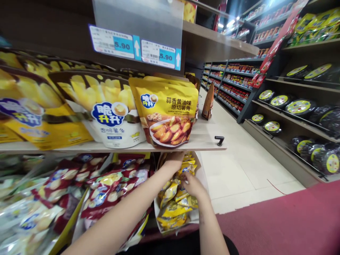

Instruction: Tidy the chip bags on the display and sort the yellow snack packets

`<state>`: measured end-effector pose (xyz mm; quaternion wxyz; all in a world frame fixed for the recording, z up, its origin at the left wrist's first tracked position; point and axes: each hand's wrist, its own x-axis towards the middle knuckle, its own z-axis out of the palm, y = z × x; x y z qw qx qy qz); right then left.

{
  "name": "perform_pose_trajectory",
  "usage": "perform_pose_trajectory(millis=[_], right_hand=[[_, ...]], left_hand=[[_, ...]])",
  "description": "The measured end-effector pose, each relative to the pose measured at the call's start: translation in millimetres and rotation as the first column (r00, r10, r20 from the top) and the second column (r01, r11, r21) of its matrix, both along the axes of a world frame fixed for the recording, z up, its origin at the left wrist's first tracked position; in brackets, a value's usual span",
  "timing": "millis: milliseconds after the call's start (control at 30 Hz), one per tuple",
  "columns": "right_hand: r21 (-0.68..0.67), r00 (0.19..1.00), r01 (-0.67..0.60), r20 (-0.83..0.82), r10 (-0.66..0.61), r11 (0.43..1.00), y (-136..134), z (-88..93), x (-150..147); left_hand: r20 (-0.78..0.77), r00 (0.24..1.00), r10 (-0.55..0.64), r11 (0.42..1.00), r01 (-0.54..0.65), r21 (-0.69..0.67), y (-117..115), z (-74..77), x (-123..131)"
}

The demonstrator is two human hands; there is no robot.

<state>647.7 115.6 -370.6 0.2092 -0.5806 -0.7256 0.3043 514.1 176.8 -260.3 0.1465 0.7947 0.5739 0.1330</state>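
Several small yellow snack packets (172,209) lie in a white box (202,173) below the shelf edge. Over the back of the box is my left hand (175,158), its fingers hidden behind the packets and the shelf. My right hand (191,183) reaches in from the right side, its bent fingers touching the yellow packets near the middle; whether they grip one is unclear. Directly above, a yellow potato wedge pouch (166,113) stands upright at the shelf edge, beside a white and brown pouch (106,113).
Dark red snack packets (106,187) fill boxes at the left. The wooden shelf (205,136) overhangs the hands, with a black metal bracket (219,140) at its corner. An aisle floor (247,159) and racks of dark round packages (299,106) lie to the right.
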Motion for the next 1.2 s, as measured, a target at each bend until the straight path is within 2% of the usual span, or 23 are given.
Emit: perform_pose_trajectory(millis=[67,133,267,367,433,533,633,700,767,833,933,1000,1100,1200], right_hand=[[-0.009,1.0,0.005,-0.017,-0.005,1.0,0.4,2.8,1.4],[-0.021,0.999,0.01,-0.035,-0.011,1.0,-1.5,9.2,9.4],[0.03,0.997,0.052,-0.063,-0.05,0.998,-12.1,27.2,41.5],[0.001,0.999,0.038,-0.009,-0.038,0.999,-21.0,31.4,58.6],[-0.068,0.999,-0.004,0.048,0.007,0.998,-23.7,27.3,58.8],[-0.118,0.997,-0.003,0.072,0.012,0.993,-21.8,18.4,46.9],[0.028,0.994,0.107,-0.002,-0.107,0.994,-15.8,15.6,35.3],[0.157,0.981,0.183,-0.088,-0.171,0.97,-11.8,17.4,33.0],[0.226,0.962,0.244,-0.183,-0.205,0.943,-8.6,19.7,34.9],[0.219,0.925,0.321,-0.28,-0.256,0.921,-6.4,20.7,38.5],[0.122,0.856,0.416,-0.388,-0.342,0.901,-4.4,18.4,39.7],[0.098,0.822,0.472,-0.409,-0.397,0.876,-3.8,15.4,34.9],[0.151,0.786,0.566,-0.395,-0.476,0.81,-4.7,13.2,24.0],[0.105,0.708,0.609,-0.52,-0.478,0.786,-9.8,20.2,22.2]], left_hand=[[-0.062,0.998,0.02,1.0,-0.02,-0.005,-31.6,0.6,-9.1],[-0.089,0.996,-0.013,1.0,0.015,0.019,-69.4,-6.9,-18.3],[0.046,0.998,-0.047,0.995,0.043,0.089,-133.8,-45.1,-24.0],[0.136,0.985,-0.102,0.987,0.083,0.139,-155.2,-76.3,-13.7],[0.168,0.98,-0.109,0.988,0.089,0.124,-159.0,-89.0,-5.6],[0.216,0.973,-0.076,0.991,0.051,0.122,-158.0,-95.2,-1.2],[0.252,0.966,-0.053,0.988,0.014,0.155,-157.2,-95.0,-5.7],[0.26,0.964,-0.054,0.988,0.015,0.151,-158.9,-96.2,-9.0],[0.264,0.963,-0.049,0.993,0.019,0.115,-161.8,-99.5,-10.5],[0.275,0.961,-0.023,0.998,0.005,0.063,-164.2,-103.9,-10.3],[0.297,0.955,0.019,1.0,-0.011,-0.029,-162.1,-107.1,-7.7],[0.314,0.949,0.018,0.996,0.009,-0.085,-154.6,-104.6,-5.0],[0.369,0.929,0.037,0.985,0.029,-0.17,-134.4,-97.2,-1.8],[0.497,0.851,0.172,0.965,-0.045,-0.258,-110.0,-95.7,-2.7]])
